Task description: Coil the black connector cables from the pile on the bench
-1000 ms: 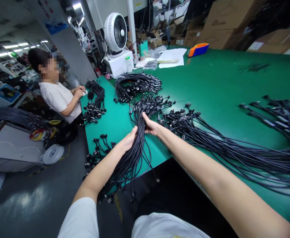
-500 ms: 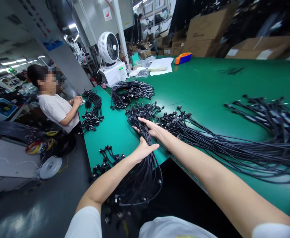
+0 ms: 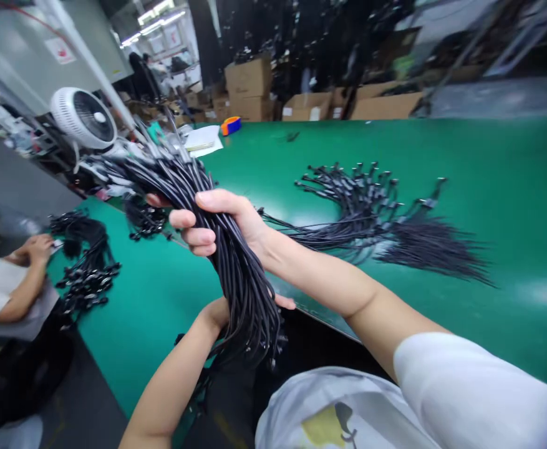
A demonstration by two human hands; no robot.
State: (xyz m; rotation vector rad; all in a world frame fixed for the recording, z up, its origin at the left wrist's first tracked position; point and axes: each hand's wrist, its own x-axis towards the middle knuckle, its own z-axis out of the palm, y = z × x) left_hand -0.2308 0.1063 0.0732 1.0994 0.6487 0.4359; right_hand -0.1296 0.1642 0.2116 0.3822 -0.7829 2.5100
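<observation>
A thick bundle of black cables (image 3: 236, 262) is raised at a slant in front of me, its upper ends spreading toward the back left and its lower ends hanging near my lap. My right hand (image 3: 238, 215) is closed around its upper middle, thumb on top and fingers curled from the left. Lower down, my left hand (image 3: 217, 310) cradles the bundle from behind. Most of it is hidden by cables; a fingertip sticks out on the right side. Another pile of black cables (image 3: 343, 224) lies on the green table (image 3: 488, 174) to the right.
At the left, a co-worker's hands (image 3: 37, 249) are near a cable bunch (image 3: 88, 274). More cables (image 3: 145, 218) lie behind the held bundle. A white fan (image 3: 83, 118), papers (image 3: 203, 140) and an orange-blue tape roll (image 3: 231, 126) are at the back. Cardboard boxes (image 3: 249, 87) stand beyond the table.
The cable bundle has been lifted off the table toward me, with my right hand now wrapped around it. My left hand has moved behind it. My view has turned right.
</observation>
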